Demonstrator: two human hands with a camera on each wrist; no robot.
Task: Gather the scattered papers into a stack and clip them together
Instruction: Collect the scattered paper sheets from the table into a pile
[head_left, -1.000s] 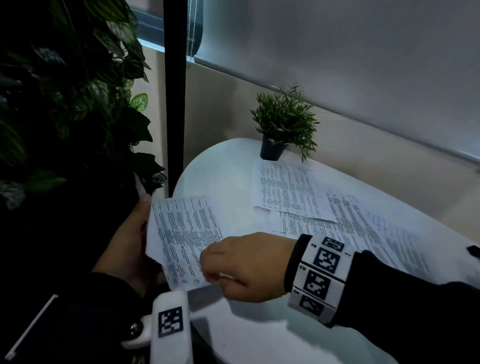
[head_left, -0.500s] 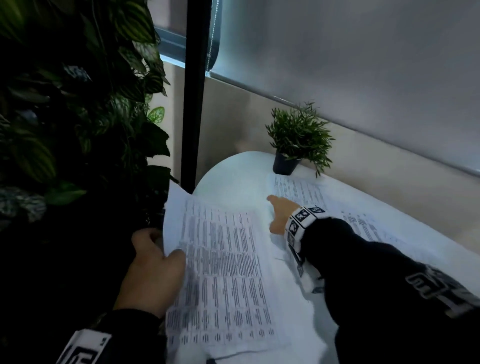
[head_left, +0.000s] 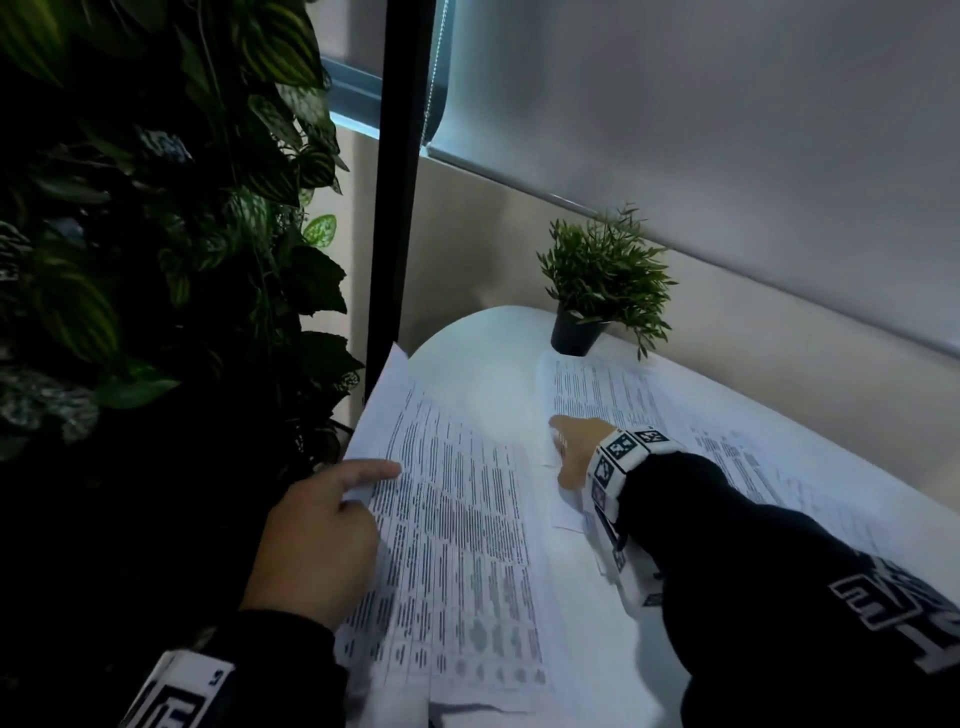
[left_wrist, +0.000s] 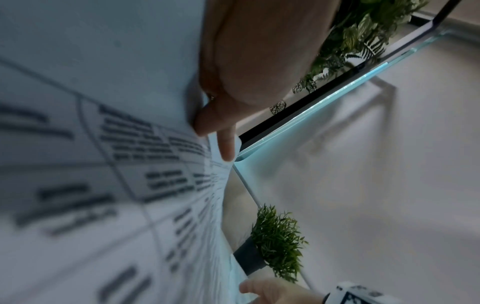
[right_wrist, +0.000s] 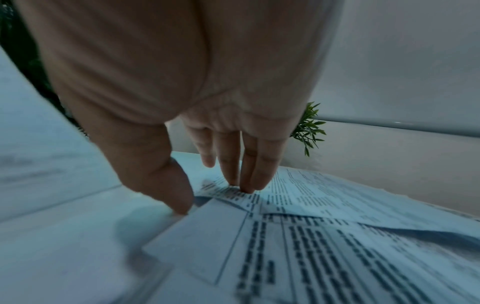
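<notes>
My left hand (head_left: 358, 475) grips a printed sheet (head_left: 457, 545) by its left edge, thumb on top, lifted over the near left of the white table (head_left: 483, 374). In the left wrist view the thumb (left_wrist: 207, 123) pinches that sheet (left_wrist: 103, 164). My right hand (head_left: 566, 441) reaches to the sheet (head_left: 597, 389) lying in front of the small plant. Its straight fingers (right_wrist: 244, 185) press on this top sheet (right_wrist: 311, 191), and the thumb (right_wrist: 179, 205) touches the table by the corner of a lower sheet (right_wrist: 285, 257). More overlapping sheets (head_left: 753, 467) spread to the right. I see no clip.
A small potted plant (head_left: 597, 291) stands at the table's back edge, just beyond the papers. Big dark foliage (head_left: 156, 234) and a black post (head_left: 395, 182) close off the left side. A pale wall and a blind run behind the table.
My right hand has let go of the held sheet and reached out to the sheets by the plant. The left hand has raised its sheet, now seen larger and closer.
</notes>
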